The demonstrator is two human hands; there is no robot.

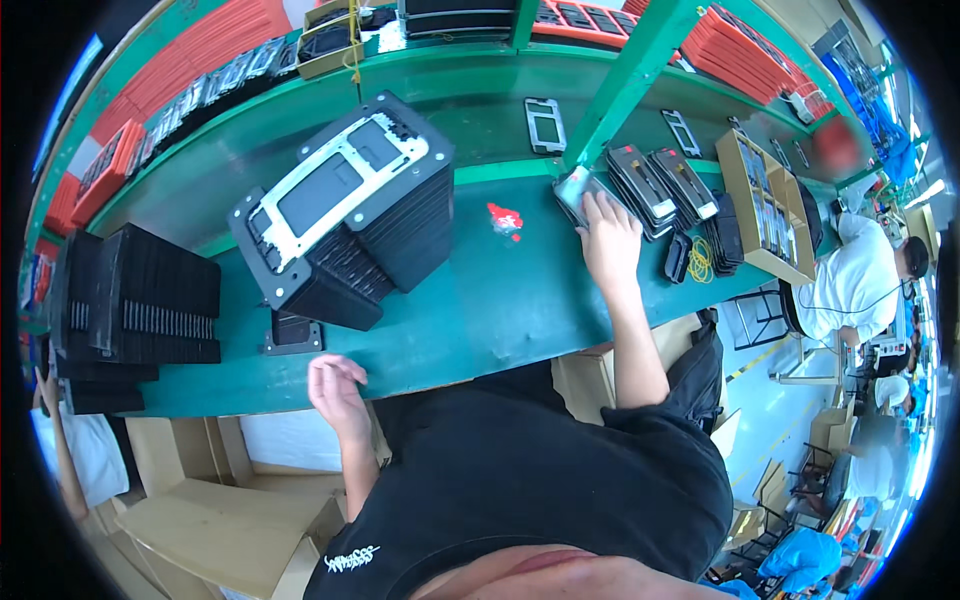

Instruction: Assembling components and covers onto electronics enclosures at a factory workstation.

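Observation:
My left hand (338,390) hovers at the table's front edge with nothing in it, fingers loosely bent and apart. Just beyond it lies a small dark tray (293,333). My right hand (610,240) rests on a short stack of thin, glossy flat panels (573,190), its fingers stretched over the top; their tips touch the surface and partly cover it. Beside that stack stand dark flat panels in two piles (640,190). To the left, a white metal phone-sized frame (330,185) lies in a black plate on top of a tall stack of black trays (405,235).
More black trays (165,290) are piled at the far left. A red-and-white patch (506,219) marks the green table (490,310). Yellow rubber bands (700,262) lie near a divided cardboard box (755,215). A green post (630,80) rises behind my right hand. A co-worker (850,275) sits at right.

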